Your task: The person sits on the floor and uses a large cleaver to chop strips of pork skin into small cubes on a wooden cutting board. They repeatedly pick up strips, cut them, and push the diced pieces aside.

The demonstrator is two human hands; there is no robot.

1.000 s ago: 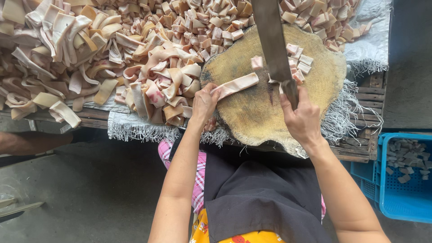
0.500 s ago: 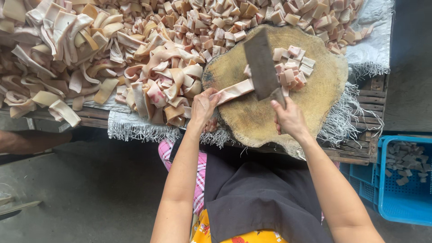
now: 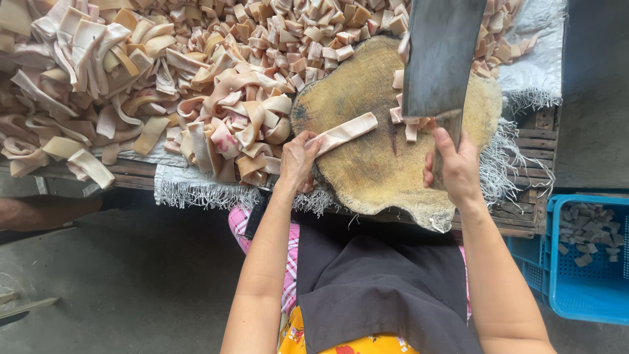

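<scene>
the right hand [image 3: 457,164] is wrapped tight round the handle of a broad cleaver [image 3: 440,56], blade lifted clear above the round wooden chopping block [image 3: 367,164] and tilted up toward the camera. the left hand [image 3: 298,160] sits at the block's near-left edge, fingers [image 3: 313,139] closed down on one end of a long pale strip [image 3: 347,133] that lies slanting across the wood, its far end pointing at the blade. just under the cleaver there's a little cluster of cut cubes [image 3: 409,121] on the block. to the left, a heap of uncut strips [image 3: 118,85] covers the surface, and beyond the block a big spread of diced pieces [image 3: 308,33] runs along the back. a frayed grey cloth [image 3: 196,190] hangs over the surface's front edge. down at the right, on the floor, a blue plastic crate [image 3: 576,288] holds a few dark chunks. a dark apron [image 3: 373,288] covers the person's lap.
</scene>
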